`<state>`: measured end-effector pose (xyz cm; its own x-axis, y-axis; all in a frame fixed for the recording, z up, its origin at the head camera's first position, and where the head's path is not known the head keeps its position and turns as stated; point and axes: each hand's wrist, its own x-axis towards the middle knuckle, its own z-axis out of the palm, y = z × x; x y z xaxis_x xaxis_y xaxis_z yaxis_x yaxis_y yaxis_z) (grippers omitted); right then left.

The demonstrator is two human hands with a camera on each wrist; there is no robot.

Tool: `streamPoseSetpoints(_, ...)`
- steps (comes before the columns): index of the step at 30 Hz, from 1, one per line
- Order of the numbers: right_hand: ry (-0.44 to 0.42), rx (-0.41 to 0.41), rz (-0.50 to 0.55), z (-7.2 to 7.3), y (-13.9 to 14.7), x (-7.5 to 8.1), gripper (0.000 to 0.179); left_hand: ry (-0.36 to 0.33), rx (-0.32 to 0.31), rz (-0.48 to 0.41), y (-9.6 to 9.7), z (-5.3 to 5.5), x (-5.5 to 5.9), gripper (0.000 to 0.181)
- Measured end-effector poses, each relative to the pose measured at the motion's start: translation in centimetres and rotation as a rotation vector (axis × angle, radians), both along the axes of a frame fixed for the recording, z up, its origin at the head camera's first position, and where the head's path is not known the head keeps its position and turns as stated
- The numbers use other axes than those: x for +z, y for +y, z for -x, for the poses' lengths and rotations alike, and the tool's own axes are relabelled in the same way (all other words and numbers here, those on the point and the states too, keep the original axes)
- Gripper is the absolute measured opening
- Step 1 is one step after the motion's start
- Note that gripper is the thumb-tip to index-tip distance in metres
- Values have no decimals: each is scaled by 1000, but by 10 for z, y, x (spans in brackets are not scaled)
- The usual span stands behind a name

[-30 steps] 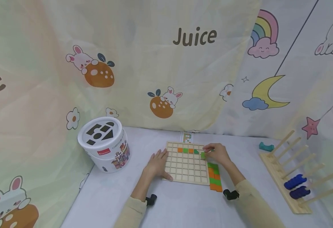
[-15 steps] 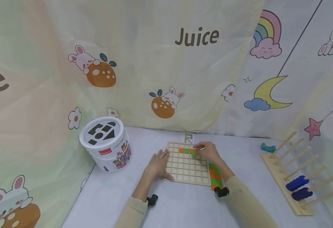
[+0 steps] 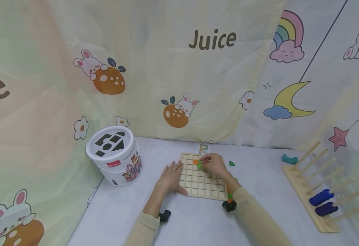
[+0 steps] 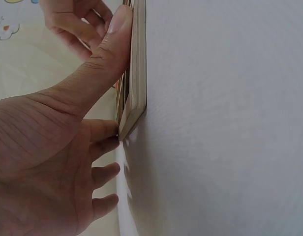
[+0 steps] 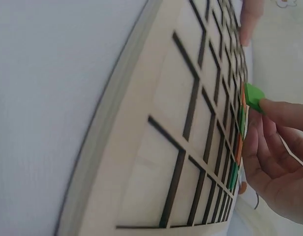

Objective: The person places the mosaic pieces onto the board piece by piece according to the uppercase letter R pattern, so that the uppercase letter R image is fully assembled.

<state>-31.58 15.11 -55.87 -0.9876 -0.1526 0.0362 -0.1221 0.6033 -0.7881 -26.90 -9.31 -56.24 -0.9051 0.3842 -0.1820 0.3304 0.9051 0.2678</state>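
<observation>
A wooden grid board (image 3: 201, 184) lies on the white table. My left hand (image 3: 170, 178) rests along its left edge, fingers straight, with the thumb (image 4: 100, 64) on the front corner. Over the upper rows, my right hand (image 3: 214, 164) pinches a light green tile (image 5: 254, 96) between thumb and finger. The tile is close above a row set into the board: an orange tile (image 3: 195, 162) shows at its left end. In the right wrist view, more green and orange tiles follow, ending in a dark green piece (image 5: 233, 176).
Green and orange tiles lie along the board's right edge, partly hidden by the right arm. A dark green piece (image 3: 232, 163) and a pattern card (image 3: 203, 148) lie beyond. A white bucket (image 3: 113, 157) stands left; a wooden peg rack (image 3: 311, 201) and teal block (image 3: 289, 159) are right.
My right hand has moved left across the board with the light green tile, from its right edge to over the tile row. My left hand has stayed at the board's left edge.
</observation>
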Motion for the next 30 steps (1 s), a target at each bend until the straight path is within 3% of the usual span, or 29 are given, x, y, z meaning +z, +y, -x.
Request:
streamPoseSetpoints(18,-16,37,-37,11,-20,-10,16,8,-13,4,-1,-1,3,141)
streamPoseSetpoints(30,-16,39,-60,8,-20,-9,16,19,-12,5,0,-1,2,141)
